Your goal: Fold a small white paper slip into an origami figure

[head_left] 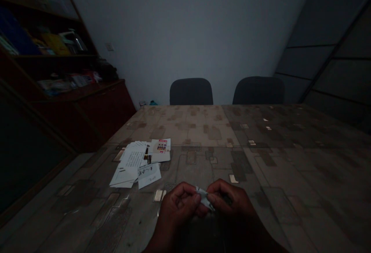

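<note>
A small piece of folded white paper with dark marks is held between my two hands, just above the near part of the table. My left hand pinches its left side between thumb and curled fingers. On the other side, my right hand grips the paper's right edge with thumb and forefinger. Further forward and to the left, a spread pile of white papers and cards lies on the table, some printed and some handwritten.
A patterned cloth covers the table. Two dark chairs stand behind its far edge, against the wall. At the left is a wooden shelf unit holding bottles, bags and boxes.
</note>
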Tool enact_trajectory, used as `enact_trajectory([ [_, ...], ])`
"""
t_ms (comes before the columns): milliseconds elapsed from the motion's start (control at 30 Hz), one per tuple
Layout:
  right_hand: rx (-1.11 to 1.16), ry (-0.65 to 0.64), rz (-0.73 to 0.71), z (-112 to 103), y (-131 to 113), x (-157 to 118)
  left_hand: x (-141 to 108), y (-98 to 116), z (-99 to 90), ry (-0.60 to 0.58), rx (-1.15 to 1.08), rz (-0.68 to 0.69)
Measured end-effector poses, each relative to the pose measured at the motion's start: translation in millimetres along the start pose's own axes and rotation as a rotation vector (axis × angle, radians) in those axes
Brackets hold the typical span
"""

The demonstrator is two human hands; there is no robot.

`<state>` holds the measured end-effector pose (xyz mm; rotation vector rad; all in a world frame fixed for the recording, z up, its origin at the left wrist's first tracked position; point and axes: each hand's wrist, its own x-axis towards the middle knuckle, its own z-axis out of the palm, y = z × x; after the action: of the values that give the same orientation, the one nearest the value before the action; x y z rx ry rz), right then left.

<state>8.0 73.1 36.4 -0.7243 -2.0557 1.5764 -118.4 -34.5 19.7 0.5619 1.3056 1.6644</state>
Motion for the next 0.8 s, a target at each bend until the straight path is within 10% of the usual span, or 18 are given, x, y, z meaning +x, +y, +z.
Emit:
enact_trajectory([
  [233,-0.057,-0.042,-0.039,0.9,1.0,1.9,1.4,19.0,-3.0,0.023,0.343,0.161],
  [800,0.060,-0.133,0.032,5.8,21.6,8.4,7.1,-2.1,-4.4,0.028,0.187,0.000],
])
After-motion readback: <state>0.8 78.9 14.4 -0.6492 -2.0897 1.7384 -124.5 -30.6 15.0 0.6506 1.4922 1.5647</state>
